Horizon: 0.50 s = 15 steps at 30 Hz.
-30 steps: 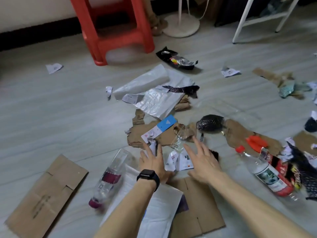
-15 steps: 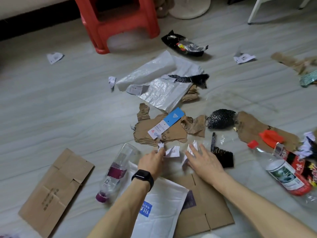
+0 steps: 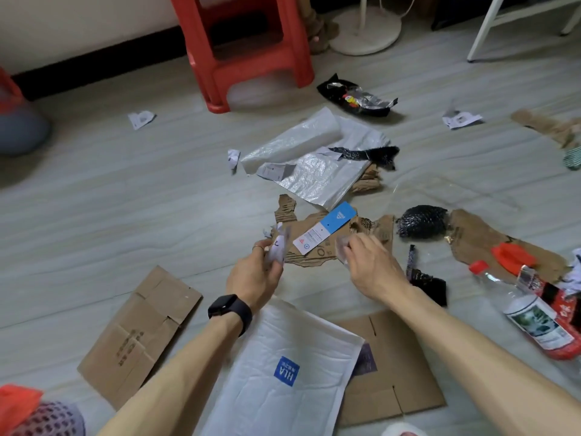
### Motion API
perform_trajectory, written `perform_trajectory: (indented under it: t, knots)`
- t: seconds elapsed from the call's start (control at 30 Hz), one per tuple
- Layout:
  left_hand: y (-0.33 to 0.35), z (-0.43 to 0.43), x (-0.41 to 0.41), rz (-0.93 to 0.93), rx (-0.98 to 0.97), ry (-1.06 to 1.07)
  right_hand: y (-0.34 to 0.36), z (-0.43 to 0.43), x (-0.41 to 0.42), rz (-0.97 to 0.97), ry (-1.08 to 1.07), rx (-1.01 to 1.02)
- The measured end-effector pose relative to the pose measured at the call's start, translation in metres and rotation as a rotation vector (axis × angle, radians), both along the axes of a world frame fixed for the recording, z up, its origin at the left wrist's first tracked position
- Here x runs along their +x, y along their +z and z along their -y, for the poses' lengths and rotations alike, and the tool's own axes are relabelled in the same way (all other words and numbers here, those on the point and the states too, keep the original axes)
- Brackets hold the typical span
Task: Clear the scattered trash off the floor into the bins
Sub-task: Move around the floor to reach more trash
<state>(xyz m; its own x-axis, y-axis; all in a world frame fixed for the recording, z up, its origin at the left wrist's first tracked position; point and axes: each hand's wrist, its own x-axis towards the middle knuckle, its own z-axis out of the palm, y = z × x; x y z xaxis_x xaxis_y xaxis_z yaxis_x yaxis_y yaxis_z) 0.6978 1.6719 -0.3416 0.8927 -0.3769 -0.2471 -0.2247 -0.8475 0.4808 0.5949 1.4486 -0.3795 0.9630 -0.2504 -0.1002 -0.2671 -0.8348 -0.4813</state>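
- To the left the floor (image 3: 103,199) is bare; only one small paper scrap (image 3: 141,118) lies far out on it.
- Ahead the torn cardboard (image 3: 317,247) and the silver bag (image 3: 314,171) lie in the way, and the red stool (image 3: 245,48) stands behind them.
- To the right the litter is dense: a black foil ball (image 3: 421,221), brown cardboard (image 3: 478,237), a plastic bottle (image 3: 534,313).
- A clear film (image 3: 440,190) seems to lie there too; it is hard to see.
- Near the body a white mailer (image 3: 289,372) and a flat box (image 3: 138,335) cover the floor.

Both arms reach forward; left hand (image 3: 254,275) and right hand (image 3: 374,269) each pinch crumpled paper (image 3: 278,247).
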Motion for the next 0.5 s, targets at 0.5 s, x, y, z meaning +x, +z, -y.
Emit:
perform_trajectory:
  t: [0.5]
  knots:
    - [0.003, -0.09, 0.037, -0.035, -0.062, 0.194, -0.04, 0.008, 0.129, -0.519, 0.359, -0.618]
